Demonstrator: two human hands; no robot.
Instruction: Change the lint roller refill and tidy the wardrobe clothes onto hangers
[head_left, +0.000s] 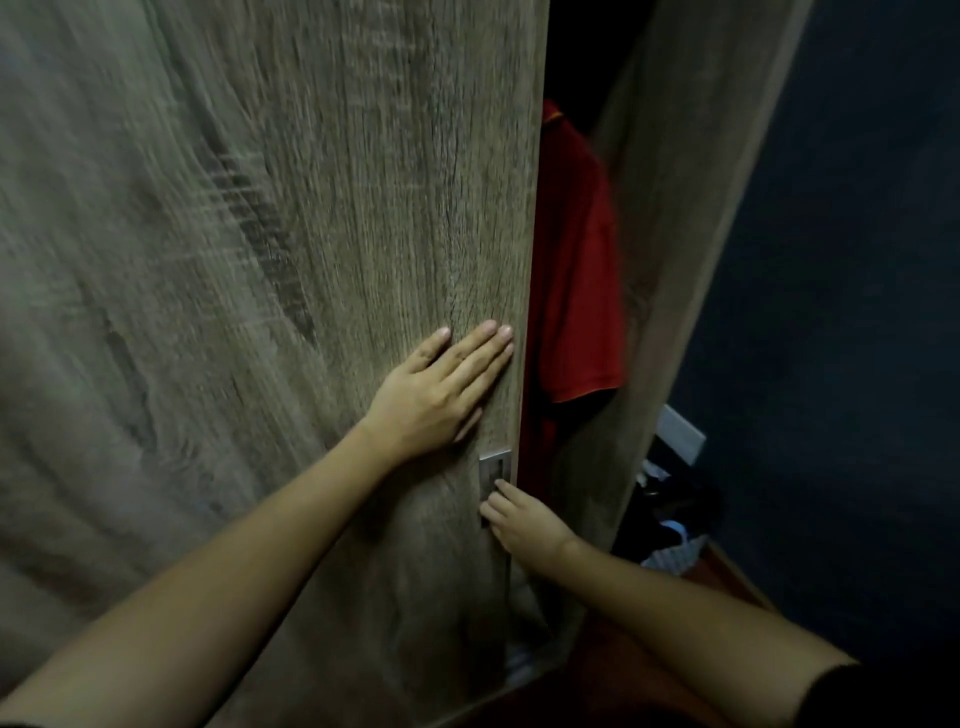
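Two bare forearms come up from the bottom of the view, the right one ending in a dark sleeve (883, 696) at 5 o'clock. At the grip, the right hand (524, 525) has its fingers bent, with the tips hooked into the recessed metal pull (493, 470) near the door's free edge. The left hand (441, 384), at 11 o'clock from it, lies flat with straight fingers pressed on the wardrobe door (260, 234), holding nothing. That edge runs nearly upright, from 12 to 6, and the dark opening lies just past it at 3 o'clock from both hands. To widen the gap the door would probably have to travel toward 9 o'clock. The right hand is nearer the opening. Inside, at about 1 o'clock from the right hand, hangs a red shirt (571, 291) with a short sleeve and a thin yellow collar trim, long axis vertical. Its top is lost in shadow, so whether it is on a hanger cannot be told. Beyond it stands the wardrobe side panel (675, 234), with blurred clutter (670, 540) on the floor at 4 o'clock. No lint roller is in view.
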